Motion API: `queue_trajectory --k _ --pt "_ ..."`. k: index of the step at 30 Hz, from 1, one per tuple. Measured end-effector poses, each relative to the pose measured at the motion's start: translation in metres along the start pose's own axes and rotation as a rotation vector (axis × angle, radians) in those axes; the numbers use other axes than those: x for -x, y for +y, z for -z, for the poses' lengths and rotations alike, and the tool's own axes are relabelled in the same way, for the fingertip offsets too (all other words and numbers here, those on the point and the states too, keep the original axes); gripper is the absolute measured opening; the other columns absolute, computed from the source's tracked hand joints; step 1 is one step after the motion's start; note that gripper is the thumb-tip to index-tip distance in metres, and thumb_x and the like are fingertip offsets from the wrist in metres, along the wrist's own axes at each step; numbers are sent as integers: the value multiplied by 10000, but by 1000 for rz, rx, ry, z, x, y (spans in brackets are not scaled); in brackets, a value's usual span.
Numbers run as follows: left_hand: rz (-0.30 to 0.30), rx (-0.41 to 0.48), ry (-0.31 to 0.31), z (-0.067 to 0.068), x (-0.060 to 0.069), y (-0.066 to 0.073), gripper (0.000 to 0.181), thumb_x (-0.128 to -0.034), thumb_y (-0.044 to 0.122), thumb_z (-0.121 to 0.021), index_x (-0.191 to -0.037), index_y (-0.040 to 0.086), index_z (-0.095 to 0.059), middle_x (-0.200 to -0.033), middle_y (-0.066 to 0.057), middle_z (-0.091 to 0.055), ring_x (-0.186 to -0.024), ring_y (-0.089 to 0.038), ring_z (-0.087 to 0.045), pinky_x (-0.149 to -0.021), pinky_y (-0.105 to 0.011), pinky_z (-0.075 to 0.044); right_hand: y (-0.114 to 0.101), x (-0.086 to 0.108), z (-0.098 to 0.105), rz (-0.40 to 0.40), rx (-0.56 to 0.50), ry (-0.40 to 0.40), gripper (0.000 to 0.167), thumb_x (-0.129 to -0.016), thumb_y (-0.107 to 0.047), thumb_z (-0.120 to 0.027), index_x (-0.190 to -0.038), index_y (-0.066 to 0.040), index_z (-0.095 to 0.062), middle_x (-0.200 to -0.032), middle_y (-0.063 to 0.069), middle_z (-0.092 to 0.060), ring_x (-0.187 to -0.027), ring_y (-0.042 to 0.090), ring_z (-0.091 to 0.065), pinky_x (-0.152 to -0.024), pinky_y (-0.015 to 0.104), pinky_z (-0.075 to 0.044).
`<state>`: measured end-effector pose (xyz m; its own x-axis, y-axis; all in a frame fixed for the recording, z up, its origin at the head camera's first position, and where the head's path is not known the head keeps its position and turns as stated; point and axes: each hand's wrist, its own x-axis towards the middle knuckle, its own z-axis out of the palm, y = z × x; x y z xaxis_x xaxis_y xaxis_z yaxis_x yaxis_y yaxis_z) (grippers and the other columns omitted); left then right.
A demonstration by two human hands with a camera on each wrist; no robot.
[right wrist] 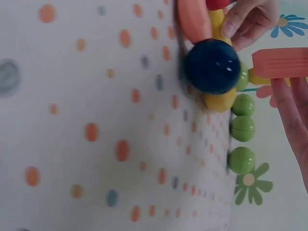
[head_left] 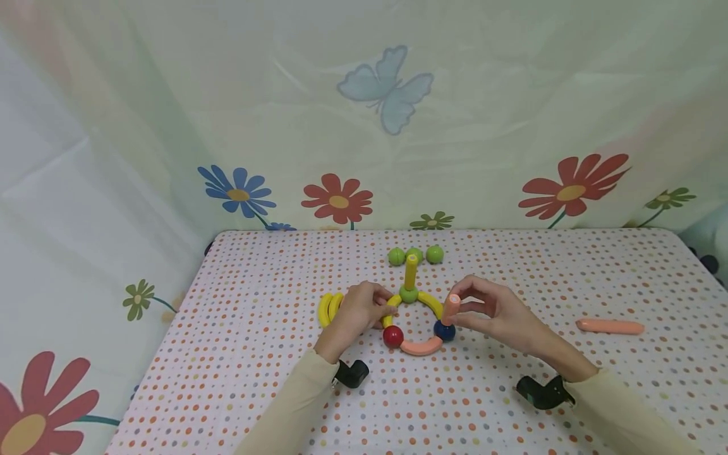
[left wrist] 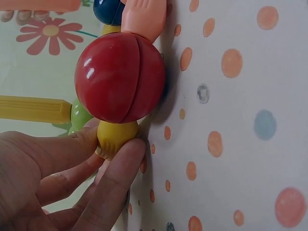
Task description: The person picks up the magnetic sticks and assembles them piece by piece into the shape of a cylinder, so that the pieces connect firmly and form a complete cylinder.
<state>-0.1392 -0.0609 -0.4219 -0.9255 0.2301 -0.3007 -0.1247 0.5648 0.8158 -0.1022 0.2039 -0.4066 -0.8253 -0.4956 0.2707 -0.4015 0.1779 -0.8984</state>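
A ring of curved rods and balls lies on the dotted cloth. My left hand (head_left: 359, 306) pinches a curved yellow rod (left wrist: 117, 134) beside the red ball (left wrist: 120, 78). My right hand (head_left: 500, 313) holds a straight coral rod (right wrist: 281, 63) upright, just above the blue ball (right wrist: 212, 66); a small gap shows between them in the right wrist view. A curved coral rod (head_left: 421, 347) links the red and blue balls. At the ring's far side, a straight yellow rod (head_left: 411, 273) stands on a green ball (head_left: 408, 294). Another curved yellow rod (head_left: 430, 303) runs from there toward the blue ball.
Behind the ring stand several loose green balls, one being the rightmost green ball (head_left: 435, 254). Loose curved yellow rods (head_left: 325, 309) lie left of my left hand. A long coral rod (head_left: 610, 326) lies on the cloth (head_left: 227, 379) at the right.
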Motion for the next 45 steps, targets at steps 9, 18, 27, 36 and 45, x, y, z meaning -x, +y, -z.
queue_trajectory --k 9,18,27,36,45 --pt "4 -11 -5 -1 0 0 257 -933 76 -796 -1164 -20 -738 -851 -41 -638 -603 -127 -622 -587 -231 -574 6 7 -9 -35 77 60 349 -838 143 -788 -1119 32 -613 -1064 104 -618 -984 79 -695 -860 282 -610" --pt "17 -18 3 1 -1 0 252 -929 71 -800 -1159 -12 -741 -878 -49 -626 -620 -135 -610 -601 -246 -585 4 9 12 -34 106 -6 445 -858 86 -805 -1244 28 -591 -1193 76 -621 -1074 52 -659 -902 258 -586" --pt "19 10 -6 3 0 -4 262 -923 64 -803 -1159 -25 -732 -872 -58 -630 -619 -146 -623 -606 -239 -582 17 42 83 -65 568 8 474 -748 34 -909 -1155 -71 -689 -1100 -37 -669 -1002 -25 -610 -820 212 -560" --pt "7 -9 -1 4 0 -4 260 -925 68 -802 -1157 -27 -733 -866 -55 -628 -601 -138 -602 -588 -241 -579 42 89 141 -416 689 -29 406 -808 -65 -896 -1145 34 -692 -1098 142 -678 -883 -151 -496 -709 203 -546" --pt "13 -11 -9 1 -2 -1 253 -931 67 -795 -1164 -14 -737 -859 -45 -617 -602 -135 -595 -588 -236 -580 52 111 159 -519 759 -12 323 -826 31 -842 -1101 99 -685 -1008 194 -692 -790 38 -593 -630 213 -519"
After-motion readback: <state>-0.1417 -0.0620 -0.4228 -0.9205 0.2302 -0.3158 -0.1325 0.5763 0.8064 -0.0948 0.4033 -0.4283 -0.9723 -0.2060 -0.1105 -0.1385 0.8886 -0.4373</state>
